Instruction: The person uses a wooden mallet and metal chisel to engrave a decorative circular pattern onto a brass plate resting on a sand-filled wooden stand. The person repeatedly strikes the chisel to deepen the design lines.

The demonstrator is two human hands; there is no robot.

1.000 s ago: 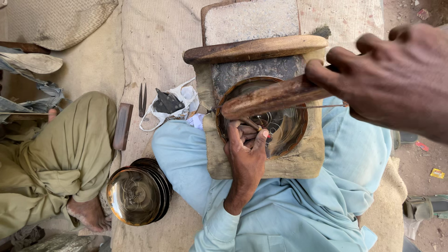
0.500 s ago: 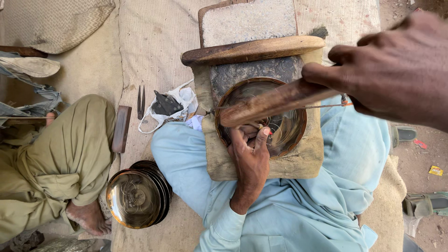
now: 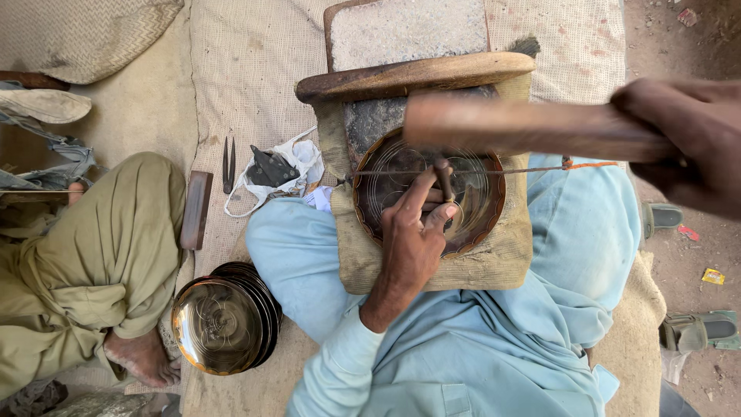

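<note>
Engraved metal plate under the bow drill

Round metal plate (image 3: pixel 429 193), dark with a reddish scalloped rim and fine circular lines cut into it, lies flat on a padded block (image 3: pixel 432 266) that rests on the person's lap, over light blue clothing. A dark wooden bar (image 3: pixel 413 76) lies across the far edge of the block, with a grey stone slab (image 3: pixel 409 32) beyond it.

The left hand (image 3: pixel 413 239) rests on the plate, fingers closed around a short upright spindle (image 3: pixel 444 179) whose tip stands on the plate's face. A thin taut cord (image 3: pixel 494 171) crosses over the plate and meets the spindle. The right hand (image 3: pixel 691 143), close to the camera and blurred, is wrapped firmly around a long wooden bow handle (image 3: pixel 525 127) held level above the plate's far half.

To the left, on the cloth-covered ground, a stack of similar round plates (image 3: pixel 224 324) sits beside the blue-clad knee. Farther up lie a small pair of dark pointed tools (image 3: pixel 228 164), a crumpled white bag holding dark metal pieces (image 3: pixel 274 170) and a narrow wooden block (image 3: pixel 195 210). Another person in olive trousers (image 3: pixel 85 255) sits at the left edge, bare foot (image 3: pixel 143 357) near the stack.
</note>
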